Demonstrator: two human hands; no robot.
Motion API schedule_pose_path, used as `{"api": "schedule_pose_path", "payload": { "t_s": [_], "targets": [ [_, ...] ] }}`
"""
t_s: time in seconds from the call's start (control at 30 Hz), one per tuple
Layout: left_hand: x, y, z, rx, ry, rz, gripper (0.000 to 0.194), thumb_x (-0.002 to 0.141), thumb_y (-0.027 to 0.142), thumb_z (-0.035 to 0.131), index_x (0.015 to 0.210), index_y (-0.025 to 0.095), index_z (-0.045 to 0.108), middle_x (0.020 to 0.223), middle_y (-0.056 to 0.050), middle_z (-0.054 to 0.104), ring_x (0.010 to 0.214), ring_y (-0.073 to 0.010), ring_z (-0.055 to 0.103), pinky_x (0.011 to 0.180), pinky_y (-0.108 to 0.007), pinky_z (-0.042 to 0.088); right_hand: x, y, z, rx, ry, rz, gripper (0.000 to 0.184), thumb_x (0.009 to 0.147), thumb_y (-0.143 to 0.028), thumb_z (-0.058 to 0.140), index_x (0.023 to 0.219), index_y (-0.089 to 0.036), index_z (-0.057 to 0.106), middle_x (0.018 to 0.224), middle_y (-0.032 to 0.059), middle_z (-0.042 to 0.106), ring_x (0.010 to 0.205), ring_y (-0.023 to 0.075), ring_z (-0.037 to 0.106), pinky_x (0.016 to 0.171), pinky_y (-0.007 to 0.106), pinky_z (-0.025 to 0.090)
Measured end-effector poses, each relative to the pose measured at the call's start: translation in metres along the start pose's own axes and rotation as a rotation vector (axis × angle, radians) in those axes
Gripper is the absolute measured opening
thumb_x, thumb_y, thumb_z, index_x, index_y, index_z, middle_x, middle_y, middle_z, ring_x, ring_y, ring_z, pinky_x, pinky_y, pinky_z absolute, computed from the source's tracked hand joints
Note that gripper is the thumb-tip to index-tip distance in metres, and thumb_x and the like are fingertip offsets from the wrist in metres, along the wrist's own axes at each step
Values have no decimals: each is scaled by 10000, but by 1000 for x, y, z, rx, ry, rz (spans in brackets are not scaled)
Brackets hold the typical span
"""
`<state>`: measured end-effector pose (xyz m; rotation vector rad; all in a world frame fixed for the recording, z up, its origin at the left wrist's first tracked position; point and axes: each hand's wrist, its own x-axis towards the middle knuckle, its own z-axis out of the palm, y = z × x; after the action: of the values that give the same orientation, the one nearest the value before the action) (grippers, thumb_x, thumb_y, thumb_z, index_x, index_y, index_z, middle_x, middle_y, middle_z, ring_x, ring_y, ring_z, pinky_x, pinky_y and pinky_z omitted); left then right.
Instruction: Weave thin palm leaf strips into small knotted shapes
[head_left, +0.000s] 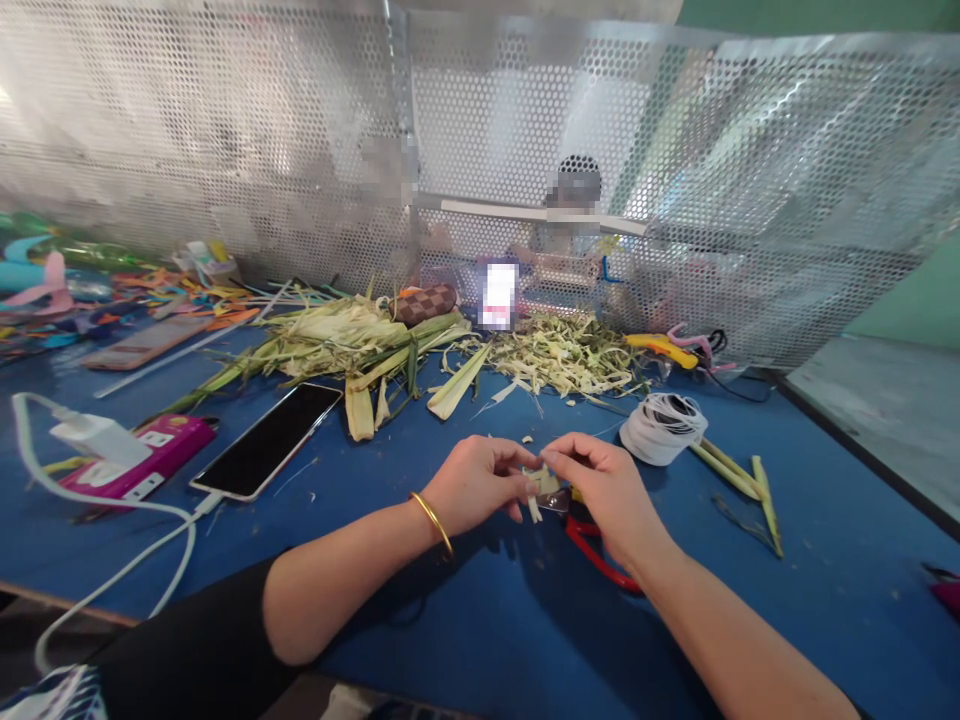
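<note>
Between both hands, just above the blue table [465,640], is a small pale-green piece of woven leaf strips [543,482]. My left hand [486,482], with a gold bangle at the wrist, pinches its left side. The fingertips of my right hand [592,482] close on its upper right part. Below them lies a pair of scissors with red handles [600,560], partly covered by my right hand and the piece. A roll of white cord [662,428] stands right of my right hand. Some cut green stalks [765,510] lie beyond it.
Leaf husks [322,340] and a heap of shredded scraps [562,352] lie along the back. To the left are a charging phone [270,440], a magenta power strip [161,460] and a white cable [161,510]. A perforated metal screen [487,130] closes the back; a person sits behind it.
</note>
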<state>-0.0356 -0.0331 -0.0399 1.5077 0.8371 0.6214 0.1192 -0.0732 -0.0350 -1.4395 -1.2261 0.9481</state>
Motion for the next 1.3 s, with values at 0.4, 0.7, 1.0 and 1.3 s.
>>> {"api": "schedule_pose_path", "payload": {
  "t_s": [0.4, 0.7, 1.0, 1.3],
  "targets": [
    [-5, 14, -2, -159, -110, -284, 267, 610, 388, 735, 650, 129, 684, 594, -31, 665, 496, -96, 588, 555, -214, 477, 2, 10, 7, -214, 20, -126, 206, 746, -370, 570, 647, -192, 601, 723, 21, 580, 672, 170, 527, 632, 298, 407],
    [-5, 9, 8, -111, -59, -298, 154, 602, 264, 731, 565, 131, 662, 511, -2, 620, 444, -85, 556, 543, -217, 477, -2, 9, 12, -209, 48, -270, 174, 764, -302, 555, 629, -195, 582, 730, 15, 557, 685, 154, 515, 630, 275, 403],
    [-2, 8, 3, -150, 43, -265, 183, 584, 301, 750, 599, 134, 675, 505, 5, 612, 453, -82, 553, 542, -210, 476, 4, 5, -1, -291, -52, -95, 240, 764, -413, 536, 644, -208, 570, 535, -28, 529, 512, 138, 462, 517, 254, 348],
    [-3, 8, 5, -191, 47, -259, 185, 594, 292, 741, 577, 129, 654, 508, 0, 616, 446, -78, 549, 532, -204, 479, 4, 0, -8, -364, -27, -173, 257, 838, -420, 464, 689, -222, 533, 541, -33, 508, 525, 140, 464, 514, 250, 351]
  ]
}}
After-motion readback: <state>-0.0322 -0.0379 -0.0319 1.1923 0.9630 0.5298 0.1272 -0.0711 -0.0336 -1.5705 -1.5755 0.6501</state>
